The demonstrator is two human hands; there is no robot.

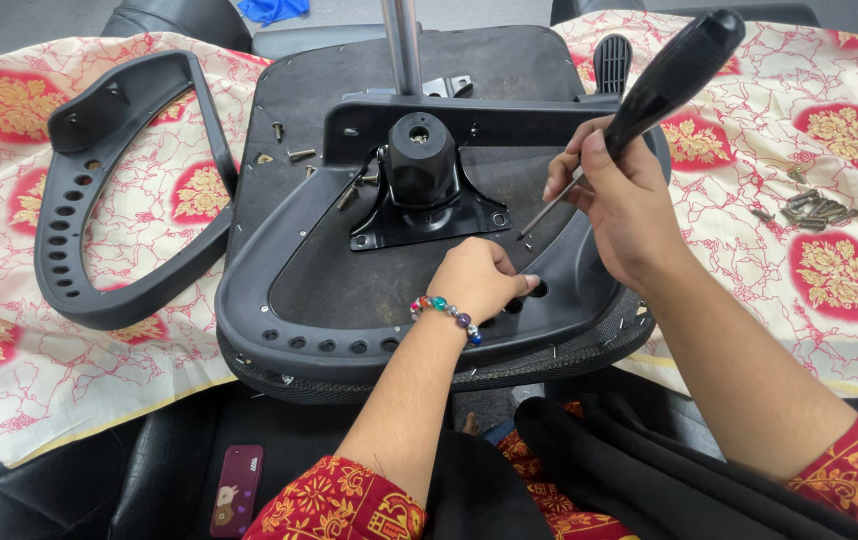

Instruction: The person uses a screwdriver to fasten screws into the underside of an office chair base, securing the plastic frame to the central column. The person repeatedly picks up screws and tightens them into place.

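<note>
An upturned black office chair seat (289, 290) lies in front of me, with a black metal tilt mechanism (421, 180) bolted at its middle. My right hand (617, 200) grips a black-handled screwdriver (671, 72), its thin shaft pointing down-left, tip just above the seat base. My left hand (479, 280), wearing a beaded bracelet, is curled on the seat's plastic frame, fingertips at a hole near the front rim. What it pinches is hidden. Loose screws (294, 153) lie on the seat underside.
A detached black armrest loop (99, 200) lies to the left on a red and cream patterned cloth (849, 130). A small heap of screws (817, 208) sits on the cloth at right. A dark red phone (237, 490) rests near my lap. A metal pole (404, 40) rises behind.
</note>
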